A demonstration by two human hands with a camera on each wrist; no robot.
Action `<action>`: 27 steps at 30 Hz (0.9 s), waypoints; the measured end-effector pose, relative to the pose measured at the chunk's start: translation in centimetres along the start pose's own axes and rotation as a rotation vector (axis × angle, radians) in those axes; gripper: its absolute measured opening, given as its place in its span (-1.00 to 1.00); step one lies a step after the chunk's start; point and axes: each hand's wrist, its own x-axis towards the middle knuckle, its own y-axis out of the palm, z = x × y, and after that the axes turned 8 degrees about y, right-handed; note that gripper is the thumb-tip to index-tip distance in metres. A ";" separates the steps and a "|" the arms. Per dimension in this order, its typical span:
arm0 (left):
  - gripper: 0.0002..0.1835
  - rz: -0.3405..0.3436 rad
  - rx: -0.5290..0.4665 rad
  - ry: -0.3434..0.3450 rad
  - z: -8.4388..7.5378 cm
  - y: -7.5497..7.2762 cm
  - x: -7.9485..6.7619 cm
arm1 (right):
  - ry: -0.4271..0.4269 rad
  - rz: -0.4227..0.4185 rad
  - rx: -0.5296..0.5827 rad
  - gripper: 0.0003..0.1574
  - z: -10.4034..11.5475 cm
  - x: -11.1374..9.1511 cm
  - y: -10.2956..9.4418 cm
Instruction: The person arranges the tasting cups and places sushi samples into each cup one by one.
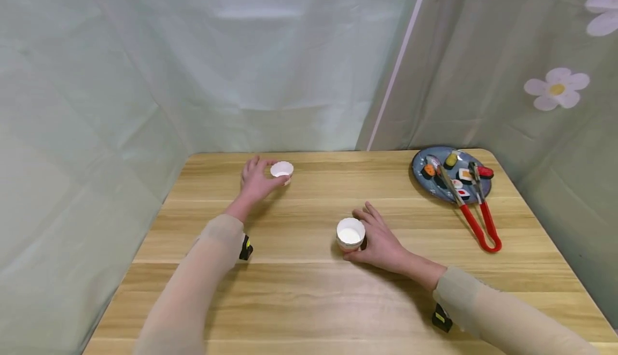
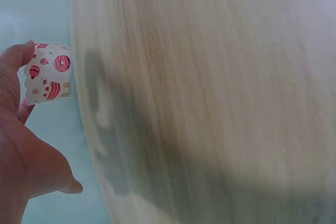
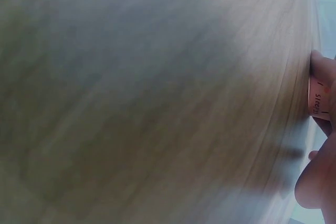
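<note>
Toward the far edge of the wooden table, my left hand (image 1: 257, 184) pinches a small white paper baking cup (image 1: 282, 169) between thumb and fingers. The left wrist view shows its scalloped rim and red dessert prints on the paper baking cup (image 2: 50, 74). Nearer the middle, my right hand (image 1: 381, 245) grips a second paper baking cup (image 1: 351, 232) from its right side, mouth upward. In the right wrist view this paper baking cup (image 3: 318, 98) looks pinkish with dark lettering, partly hidden by the fingers.
A dark blue plate (image 1: 421, 183) with several sushi pieces lies at the table's back right. Metal tongs with red handles (image 1: 491, 226) rest across it, handles reaching toward the front. Pale curtains (image 1: 289, 76) hang behind and beside the wooden table (image 1: 299, 301).
</note>
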 end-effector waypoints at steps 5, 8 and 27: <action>-0.25 0.004 0.013 -0.038 0.8 0.6 0.6 | 0.001 0.000 0.001 0.04 0.0 -0.1 0.1; -0.23 -0.001 0.019 -0.051 0.8 0.8 0.8 | -0.002 -0.001 0.006 0.03 0.0 -0.1 0.2; -0.21 -0.007 0.007 -0.101 0.9 0.9 1.8 | -0.004 -0.003 -0.011 0.04 -0.2 0.0 0.2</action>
